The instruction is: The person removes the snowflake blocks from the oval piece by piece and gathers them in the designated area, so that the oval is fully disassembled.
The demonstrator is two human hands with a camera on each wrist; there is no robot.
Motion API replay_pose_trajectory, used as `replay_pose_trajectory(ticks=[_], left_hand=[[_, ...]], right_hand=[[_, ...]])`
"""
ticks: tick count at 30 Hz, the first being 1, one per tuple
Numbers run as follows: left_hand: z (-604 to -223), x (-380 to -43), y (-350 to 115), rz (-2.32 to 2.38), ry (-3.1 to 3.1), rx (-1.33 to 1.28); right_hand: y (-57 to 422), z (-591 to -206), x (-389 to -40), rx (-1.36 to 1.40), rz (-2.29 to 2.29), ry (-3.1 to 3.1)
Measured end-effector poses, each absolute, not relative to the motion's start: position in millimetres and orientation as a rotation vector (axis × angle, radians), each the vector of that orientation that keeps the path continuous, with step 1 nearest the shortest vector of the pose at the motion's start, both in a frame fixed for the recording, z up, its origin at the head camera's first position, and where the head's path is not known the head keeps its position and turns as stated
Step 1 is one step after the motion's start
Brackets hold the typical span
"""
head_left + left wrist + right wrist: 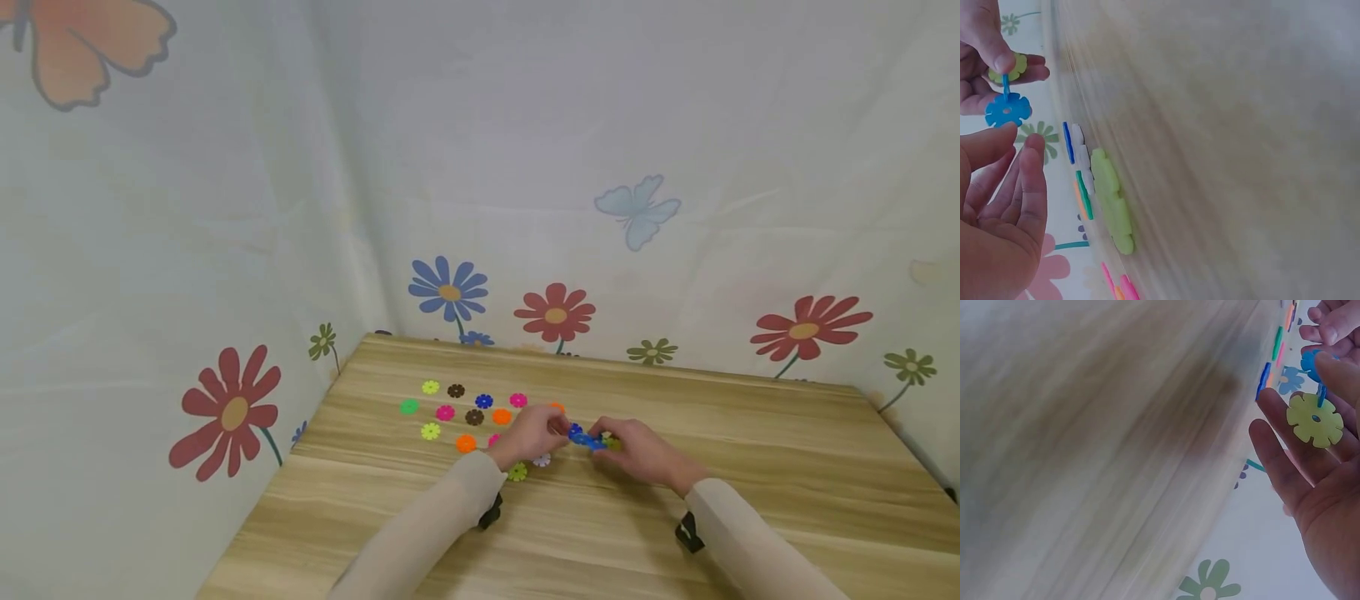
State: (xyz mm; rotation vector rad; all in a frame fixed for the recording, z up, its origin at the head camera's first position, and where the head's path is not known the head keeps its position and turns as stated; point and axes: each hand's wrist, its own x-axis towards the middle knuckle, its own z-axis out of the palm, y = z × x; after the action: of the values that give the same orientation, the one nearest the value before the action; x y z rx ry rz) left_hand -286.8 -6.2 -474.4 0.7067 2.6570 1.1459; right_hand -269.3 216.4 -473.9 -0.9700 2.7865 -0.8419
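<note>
My right hand (637, 450) pinches a small chain of flower-shaped interlocking discs between thumb and fingers. In the right wrist view the chain shows a yellow-green disc (1315, 420) in front of the fingers, with a blue disc edge-on slotted into it. Another blue disc (1007, 110) lies flat at the chain's far end, nearer my left hand (534, 433). The left hand's fingers are loosely bent, and thumb and forefinger stand apart. Its thumb tip is at that blue disc's edge; whether it touches cannot be told.
Several loose discs lie spread on the wooden table (360, 467) left of the hands, among them a green disc (408, 407), a brown disc (456, 390) and an orange disc (466, 443). A lime disc (517, 472) lies below the left hand. Flower-printed cloth (495, 208) hangs behind the table.
</note>
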Motion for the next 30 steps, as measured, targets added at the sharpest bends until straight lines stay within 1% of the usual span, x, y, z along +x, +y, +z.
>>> replay_pose_trajectory(ticks=[8,16,23,30], left_hand=[[-469,-279,-8,1.226,2.615,0.678],[-472,-274,-5,1.281,2.621,0.682],[-468,-270,-6,1.275,2.659,0.702],[-465,-266,-5,1.285,2.649,0.686]], right_hand=[[210,-467,-266,-0.955,-0.85,2.757],[207,-466,-264,-0.999,-0.864,2.772],[206,-462,-262,-0.929,-0.965,2.777],[207,-467,-262,-0.965,-1.029,2.768]])
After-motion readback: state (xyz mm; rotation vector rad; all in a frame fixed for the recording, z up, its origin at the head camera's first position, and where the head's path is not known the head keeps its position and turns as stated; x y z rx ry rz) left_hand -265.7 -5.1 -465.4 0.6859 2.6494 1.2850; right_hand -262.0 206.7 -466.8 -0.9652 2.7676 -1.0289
